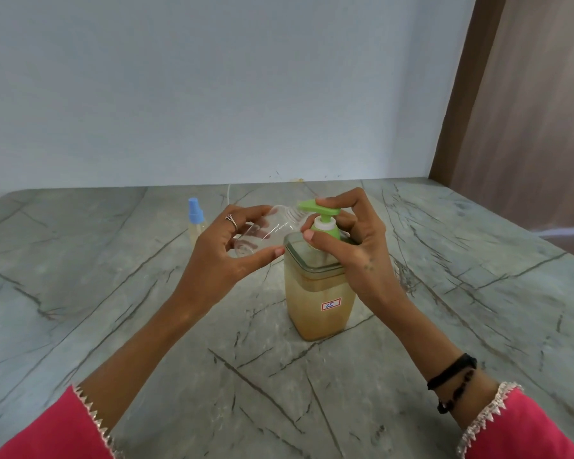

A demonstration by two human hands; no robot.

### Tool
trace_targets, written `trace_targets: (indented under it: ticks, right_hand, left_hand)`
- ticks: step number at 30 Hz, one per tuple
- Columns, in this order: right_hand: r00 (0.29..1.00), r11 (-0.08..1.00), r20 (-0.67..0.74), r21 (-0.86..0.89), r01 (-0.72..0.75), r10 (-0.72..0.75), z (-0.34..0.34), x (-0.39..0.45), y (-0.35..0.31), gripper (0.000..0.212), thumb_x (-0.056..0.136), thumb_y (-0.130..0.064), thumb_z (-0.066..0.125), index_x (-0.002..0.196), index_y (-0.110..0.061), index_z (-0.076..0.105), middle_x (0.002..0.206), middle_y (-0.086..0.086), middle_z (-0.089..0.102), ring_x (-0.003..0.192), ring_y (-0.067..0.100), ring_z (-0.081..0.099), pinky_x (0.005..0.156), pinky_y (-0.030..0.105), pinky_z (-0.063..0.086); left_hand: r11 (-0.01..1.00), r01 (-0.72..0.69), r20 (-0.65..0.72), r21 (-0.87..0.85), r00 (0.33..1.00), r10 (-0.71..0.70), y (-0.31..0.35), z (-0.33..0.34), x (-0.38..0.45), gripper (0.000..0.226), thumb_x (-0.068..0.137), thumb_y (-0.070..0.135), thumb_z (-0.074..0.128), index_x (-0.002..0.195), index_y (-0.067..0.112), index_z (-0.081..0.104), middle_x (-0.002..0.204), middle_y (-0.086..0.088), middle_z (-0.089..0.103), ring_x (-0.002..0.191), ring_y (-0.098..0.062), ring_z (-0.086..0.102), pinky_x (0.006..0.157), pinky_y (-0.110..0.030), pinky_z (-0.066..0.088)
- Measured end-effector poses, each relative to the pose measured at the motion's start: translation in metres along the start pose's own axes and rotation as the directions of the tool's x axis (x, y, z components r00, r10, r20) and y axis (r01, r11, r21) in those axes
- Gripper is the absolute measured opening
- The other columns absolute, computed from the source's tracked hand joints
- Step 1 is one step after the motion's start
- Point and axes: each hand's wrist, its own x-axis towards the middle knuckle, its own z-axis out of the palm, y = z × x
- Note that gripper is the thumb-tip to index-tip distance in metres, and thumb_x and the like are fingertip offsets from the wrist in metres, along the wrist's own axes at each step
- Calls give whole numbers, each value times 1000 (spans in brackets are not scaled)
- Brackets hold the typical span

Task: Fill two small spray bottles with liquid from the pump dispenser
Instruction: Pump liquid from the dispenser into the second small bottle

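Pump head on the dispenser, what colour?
Green pump head, with a white collar beneath it; the head view, the only one, shows it clearly.

Pink sleeves [527, 432] with silver zigzag trim, black wrist threads [453, 380], finger ring [231, 220]

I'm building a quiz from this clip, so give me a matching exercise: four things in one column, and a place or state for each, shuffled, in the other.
Things:
1. clear spray bottle
2. blue-capped spray bottle
3. pump dispenser
4. right hand

Places or states:
A. stands alone on the table, left of the hands
B. fingers on the green pump head
C. tilted, held in the left hand, neck at the spout
D. upright, holds tan liquid, labelled 35

Pairs: 1-C, 2-A, 3-D, 4-B
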Motion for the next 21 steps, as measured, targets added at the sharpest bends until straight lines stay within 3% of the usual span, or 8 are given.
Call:
trace_targets:
  ticks: [8,12,16,21]
  right_hand:
    - [998,999,58,-29,23,-21,0,-3,-4,40,78,-8,68,110,-27,53,87,-1,70,83,12,67,73,23,50]
    - [995,997,95,-65,40,-34,-1,-3,-6,46,79,-9,67,116,-31,51,87,2,70,87,14,67,79,28,51]
    - [995,999,100,-29,20,-17,-2,0,-6,41,77,-7,67,109,-30,55,83,4,70,84,18,65,78,36,49]
    - [995,996,85,74,-57,51,-1,5,-8,33,70,0,67,95,-19,58,73,0,69,75,14,65,68,22,50]
  left_hand:
    - [999,29,-27,-17,999,-29,4,4,-2,46,65,34,70,107,42,55,107,-4,61,94,-1,62,80,-16,52]
    - [999,44,-37,-22,998,-45,6,3,-2,46,65,35,70,106,44,55,108,-3,61,95,0,62,83,-20,53]
    - [999,47,-28,-17,998,-47,7,1,-2,45,66,36,72,107,43,55,108,0,60,97,-1,62,85,-25,53]
    - [999,33,-30,13,999,-32,6,0,-1,45,65,33,72,106,41,55,109,-3,61,98,-2,62,87,-23,51]
